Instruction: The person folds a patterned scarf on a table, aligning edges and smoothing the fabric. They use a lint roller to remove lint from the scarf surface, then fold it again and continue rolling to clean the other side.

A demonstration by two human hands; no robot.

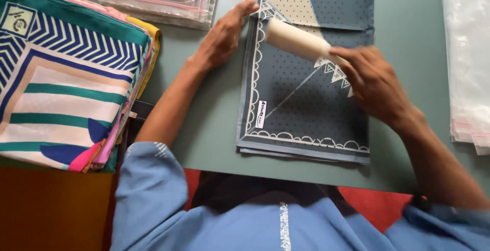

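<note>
Both hands on scarf [306, 108]; right hand [375, 85] grip holds roller [296, 42].

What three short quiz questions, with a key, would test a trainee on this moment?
1. True or false: the right hand holds a pale roller on the folded grey-blue scarf.
2. Where does the left hand rest? A) on the scarf's left edge B) on the striped stack C) on the clear bags
3. Fill in: the stack of colourful scarves lies to the ___ of the grey-blue scarf.

Key: 1 true; 2 A; 3 left.
</note>
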